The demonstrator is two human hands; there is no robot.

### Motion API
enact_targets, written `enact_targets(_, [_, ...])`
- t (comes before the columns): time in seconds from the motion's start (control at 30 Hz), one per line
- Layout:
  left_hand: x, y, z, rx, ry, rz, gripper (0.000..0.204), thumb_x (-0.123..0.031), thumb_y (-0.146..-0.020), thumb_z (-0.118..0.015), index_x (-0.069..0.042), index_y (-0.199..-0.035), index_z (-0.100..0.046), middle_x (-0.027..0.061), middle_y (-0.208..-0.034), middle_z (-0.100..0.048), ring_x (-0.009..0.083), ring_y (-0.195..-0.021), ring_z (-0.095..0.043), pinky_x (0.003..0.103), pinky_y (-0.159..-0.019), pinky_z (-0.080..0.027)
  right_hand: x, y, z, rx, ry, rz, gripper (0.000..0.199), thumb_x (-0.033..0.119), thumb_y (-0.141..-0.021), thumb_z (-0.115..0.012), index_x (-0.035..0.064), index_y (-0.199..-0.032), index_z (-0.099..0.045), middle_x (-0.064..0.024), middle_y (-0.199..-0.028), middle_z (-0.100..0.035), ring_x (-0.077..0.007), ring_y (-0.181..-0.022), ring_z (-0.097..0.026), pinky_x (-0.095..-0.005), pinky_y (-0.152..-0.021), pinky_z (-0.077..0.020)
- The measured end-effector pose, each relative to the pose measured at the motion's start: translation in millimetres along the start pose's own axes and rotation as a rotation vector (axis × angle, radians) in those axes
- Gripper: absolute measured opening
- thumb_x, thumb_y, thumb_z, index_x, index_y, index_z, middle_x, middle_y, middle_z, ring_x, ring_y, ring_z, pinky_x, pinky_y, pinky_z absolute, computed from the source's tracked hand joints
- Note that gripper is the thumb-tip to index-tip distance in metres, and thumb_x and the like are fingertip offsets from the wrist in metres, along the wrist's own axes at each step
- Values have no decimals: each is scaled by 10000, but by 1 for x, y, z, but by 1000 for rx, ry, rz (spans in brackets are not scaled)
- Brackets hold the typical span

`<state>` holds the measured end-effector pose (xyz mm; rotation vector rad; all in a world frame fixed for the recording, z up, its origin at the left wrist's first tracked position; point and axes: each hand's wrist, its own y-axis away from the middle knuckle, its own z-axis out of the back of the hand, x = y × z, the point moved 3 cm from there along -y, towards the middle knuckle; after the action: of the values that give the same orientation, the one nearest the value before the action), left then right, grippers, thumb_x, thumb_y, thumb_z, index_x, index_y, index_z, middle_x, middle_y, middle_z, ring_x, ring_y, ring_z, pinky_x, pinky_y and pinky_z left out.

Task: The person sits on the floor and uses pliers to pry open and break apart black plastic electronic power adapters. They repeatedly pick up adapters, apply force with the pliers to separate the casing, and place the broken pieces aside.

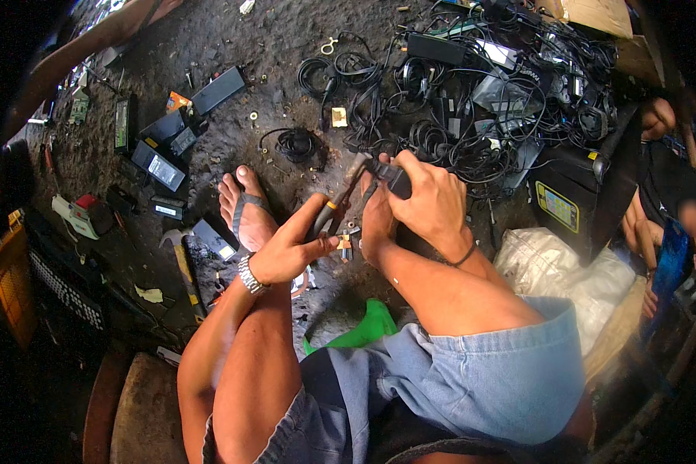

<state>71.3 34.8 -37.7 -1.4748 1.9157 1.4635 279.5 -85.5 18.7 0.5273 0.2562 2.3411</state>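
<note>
Hammer (346,193) in left hand (290,249); one adapter (390,176) in right hand (433,203).

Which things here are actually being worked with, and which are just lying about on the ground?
In hand:
left hand gripping pliers
right hand holding a black adapter

Lying about:
hammer
tangled cables and chargers
loose adapters
coiled cable
white sack

Dirt floor (286,62) littered. Tangle of black cables and power adapters (479,85) upper right. Row of flat black battery packs (162,147) upper left. Claw hammer (182,259) lying lower left. White plastic bag (572,271) right; green scrap (367,325) near centre.
</note>
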Motion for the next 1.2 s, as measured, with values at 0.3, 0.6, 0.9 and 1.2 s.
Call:
enact_targets(0.3, [-10, 1, -2, -10, -158, -69, 433, -109, -1015, -663, -22, -1379, -447, 62, -1199, -528, 123, -1125, -457, 268, -979, -415, 2, 4, -9, 139, 60, 139, 508, 303, -765, -793, 207, -1246, -665, -178, -879, -749, -424, -821, -734, -542, -718, -582])
enact_targets(0.6, [17, -18, 2, -151, -212, 3, 356, -221, -1000, -707, -7, -1211, -516, 52, -918, -566, 144, -872, -533, 316, -746, -464, 5, 3, -7, 76, 17, 137, 472, 333, -815, -792, 199, -1246, -653, -183, -881, -745, -422, -808, -735, -526, -697, -586])
enact_targets(0.9, [44, -30, 10, -248, -444, 157, 330, -309, -984, -701, 14, -992, -638, 244, -710, -599, 325, -602, -536, 482, -658, -457, 11, 2, -15, 177, 84, 104, 454, 418, -856, -772, 219, -1249, -666, -153, -883, -735, -407, -808, -729, -521, -705, -575])
enact_targets(1.2, [23, -17, -1, -282, -358, -123, 225, -220, -1014, -662, 2, -986, -636, 146, -671, -615, 219, -576, -545, 391, -586, -448, 7, -1, -23, -3, -630, 218, 409, 298, -753, -897, 78, -1035, -699, -180, -898, -744, -322, -781, -753, -419, -711, -587])
